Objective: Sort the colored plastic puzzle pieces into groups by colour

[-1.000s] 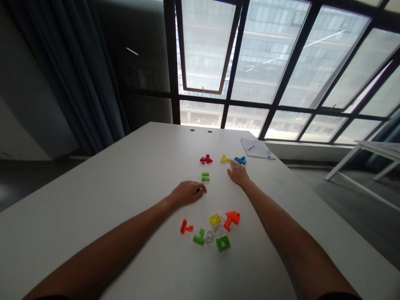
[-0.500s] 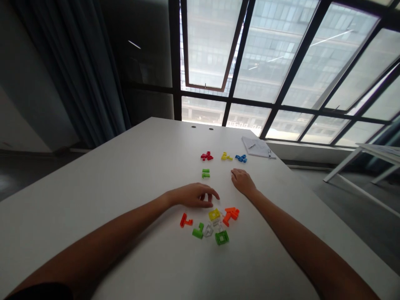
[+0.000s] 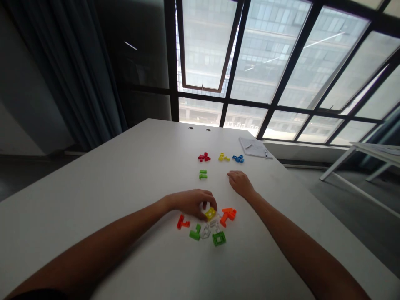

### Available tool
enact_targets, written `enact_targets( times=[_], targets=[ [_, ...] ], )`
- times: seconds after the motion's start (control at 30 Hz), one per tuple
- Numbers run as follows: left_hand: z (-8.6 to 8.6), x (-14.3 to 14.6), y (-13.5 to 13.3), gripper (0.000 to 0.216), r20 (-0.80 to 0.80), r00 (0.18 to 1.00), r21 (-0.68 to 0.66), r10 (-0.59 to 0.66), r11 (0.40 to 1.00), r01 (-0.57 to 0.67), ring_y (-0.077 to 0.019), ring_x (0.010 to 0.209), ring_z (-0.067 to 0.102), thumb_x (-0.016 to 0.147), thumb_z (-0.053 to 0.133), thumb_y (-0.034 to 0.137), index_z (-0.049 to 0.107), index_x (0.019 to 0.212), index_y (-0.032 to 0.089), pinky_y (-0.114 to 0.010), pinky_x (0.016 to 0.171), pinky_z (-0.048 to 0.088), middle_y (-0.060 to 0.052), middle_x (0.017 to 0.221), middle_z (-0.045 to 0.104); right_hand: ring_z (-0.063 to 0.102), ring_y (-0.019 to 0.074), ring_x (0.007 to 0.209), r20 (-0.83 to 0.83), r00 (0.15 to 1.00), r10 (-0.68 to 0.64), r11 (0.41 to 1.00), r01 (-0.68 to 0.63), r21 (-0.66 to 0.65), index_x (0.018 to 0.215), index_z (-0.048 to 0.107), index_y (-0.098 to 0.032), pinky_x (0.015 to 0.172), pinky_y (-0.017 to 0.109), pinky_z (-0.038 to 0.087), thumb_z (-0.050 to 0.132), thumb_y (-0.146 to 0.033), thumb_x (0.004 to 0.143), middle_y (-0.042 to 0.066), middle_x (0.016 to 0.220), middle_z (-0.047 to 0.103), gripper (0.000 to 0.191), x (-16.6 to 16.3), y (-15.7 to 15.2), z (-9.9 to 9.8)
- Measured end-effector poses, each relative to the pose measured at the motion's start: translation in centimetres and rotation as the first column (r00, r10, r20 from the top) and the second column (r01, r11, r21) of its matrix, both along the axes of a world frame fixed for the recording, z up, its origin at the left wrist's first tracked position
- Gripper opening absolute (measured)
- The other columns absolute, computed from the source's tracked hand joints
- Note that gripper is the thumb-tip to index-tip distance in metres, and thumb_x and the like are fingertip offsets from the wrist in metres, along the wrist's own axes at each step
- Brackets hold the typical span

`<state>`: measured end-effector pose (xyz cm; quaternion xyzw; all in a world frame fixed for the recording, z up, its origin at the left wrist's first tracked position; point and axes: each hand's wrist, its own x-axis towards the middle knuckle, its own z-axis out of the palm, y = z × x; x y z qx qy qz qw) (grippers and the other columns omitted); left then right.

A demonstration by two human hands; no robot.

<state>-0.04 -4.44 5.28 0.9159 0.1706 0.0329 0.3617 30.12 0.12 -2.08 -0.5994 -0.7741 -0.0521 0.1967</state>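
Observation:
My left hand [image 3: 196,202] is at the near pile, its thumb and fingers closed around the edges of a yellow square building piece [image 3: 210,214] that is still among the others. Beside it lie orange pieces [image 3: 228,216], clear pieces [image 3: 214,225], a dark green square piece [image 3: 219,238], a light green piece [image 3: 195,232] and a red-orange piece [image 3: 183,222]. My right hand [image 3: 240,183] rests palm down on the table with its fingers stretched out, holding nothing. Light green pieces [image 3: 203,174] lie to the left of its fingertips.
Farther back on the white table [image 3: 140,158] are small groups of red pieces [image 3: 204,157], yellow pieces [image 3: 223,157] and blue pieces [image 3: 238,158]. Papers with pens [image 3: 254,148] lie at the right edge. Another white table [image 3: 375,151] stands to the right, and windows line the back.
My left hand has come down and nearer, and its thumb and fingers have closed on the yellow square piece. My right hand stays resting in place. The view has shifted slightly.

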Motion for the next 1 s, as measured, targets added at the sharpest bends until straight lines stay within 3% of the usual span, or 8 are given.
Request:
enact_targets(
  times=[0.1,0.2,0.3,0.37,0.47,0.6,0.77,1.0],
  targets=[
    [-1.0,-0.1,1.0,0.042,0.141,0.977,-0.127,0.158,0.982,-0.141,-0.0143,0.083,0.063,0.077,0.084,0.032,0.067,0.114,0.022,-0.026,0.071,0.05,-0.004,0.113,0.065,0.066,0.0249,0.111,-0.063,0.985,0.159,0.982,-0.151,0.114,0.115,0.071,-0.019,0.104,0.042,0.044,0.051,-0.015,0.095,0.011,0.115,0.075,0.028,-1.1,-0.9,0.8],
    [-2.3,-0.1,2.0,0.046,0.274,0.891,-0.345,0.363,0.901,-0.262,-0.0121,0.08,0.062,0.078,0.082,0.039,0.06,0.114,0.021,-0.025,0.068,0.048,-0.005,0.116,0.062,0.067,0.0247,0.101,-0.111,0.915,0.387,0.895,-0.344,0.285,0.113,0.068,-0.019,0.099,0.044,0.046,0.052,-0.015,0.094,0.01,0.106,0.075,0.024,-3.2,-2.2,1.6],
    [-3.4,-0.2,2.7,0.048,0.326,0.804,-0.527,0.497,0.802,-0.282,-0.0112,0.078,0.062,0.08,0.08,0.041,0.057,0.117,0.021,-0.024,0.064,0.046,-0.006,0.118,0.061,0.066,0.0254,0.101,-0.16,0.823,0.545,0.799,-0.452,0.395,0.116,0.062,-0.021,0.094,0.045,0.05,0.058,-0.019,0.092,0.01,0.105,0.072,0.025,-5.5,-3.6,2.3],
    [-3.8,-0.3,3.0,0.047,0.315,0.785,-0.599,0.534,0.753,-0.272,-0.0122,0.079,0.063,0.083,0.078,0.04,0.056,0.121,0.021,-0.023,0.062,0.044,-0.006,0.117,0.064,0.064,0.0266,0.108,-0.189,0.781,0.595,0.768,-0.485,0.418,0.124,0.058,-0.022,0.094,0.046,0.051,0.062,-0.02,0.09,0.011,0.112,0.069,0.034,-6.5,-4.3,2.6],
    [-4.2,-0.5,3.3,0.049,0.311,0.79,-0.657,0.528,0.721,-0.223,-0.013,0.081,0.064,0.086,0.075,0.04,0.056,0.127,0.021,-0.022,0.062,0.043,-0.008,0.118,0.067,0.063,0.0266,0.112,-0.235,0.747,0.622,0.758,-0.498,0.422,0.129,0.056,-0.023,0.096,0.047,0.053,0.065,-0.021,0.09,0.012,0.118,0.066,0.04,-7.2,-5.0,2.8],
    [-4.3,-0.7,3.4,0.052,0.299,0.818,-0.7,0.492,0.695,-0.163,-0.0148,0.086,0.067,0.087,0.076,0.042,0.057,0.131,0.022,-0.022,0.063,0.043,-0.01,0.125,0.067,0.065,0.0241,0.105,-0.3,0.731,0.612,0.767,-0.459,0.448,0.12,0.06,-0.024,0.092,0.044,0.055,0.064,-0.02,0.092,0.009,0.109,0.068,0.029,-7.4,-5.3,2.7],
    [-4.3,-0.7,3.3,0.049,0.284,0.805,-0.717,0.522,0.673,-0.183,-0.0164,0.089,0.068,0.088,0.075,0.047,0.06,0.128,0.023,-0.023,0.066,0.045,-0.009,0.119,0.069,0.066,0.0234,0.104,-0.332,0.72,0.609,0.77,-0.437,0.465,0.118,0.061,-0.024,0.091,0.043,0.057,0.065,-0.019,0.092,0.009,0.108,0.069,0.026,-7.6,-5.5,2.5],
    [-4.2,-0.2,3.0,0.054,0.278,0.756,-0.691,0.592,0.67,-0.271,-0.0153,0.083,0.065,0.084,0.077,0.052,0.063,0.125,0.02,-0.024,0.064,0.042,-0.009,0.11,0.071,0.066,0.0233,0.101,-0.227,0.759,0.611,0.74,-0.445,0.505,0.121,0.059,-0.025,0.089,0.042,0.056,0.065,-0.021,0.093,0.009,0.109,0.069,0.029,-7.1,-5.3,2.2]
  ],
)
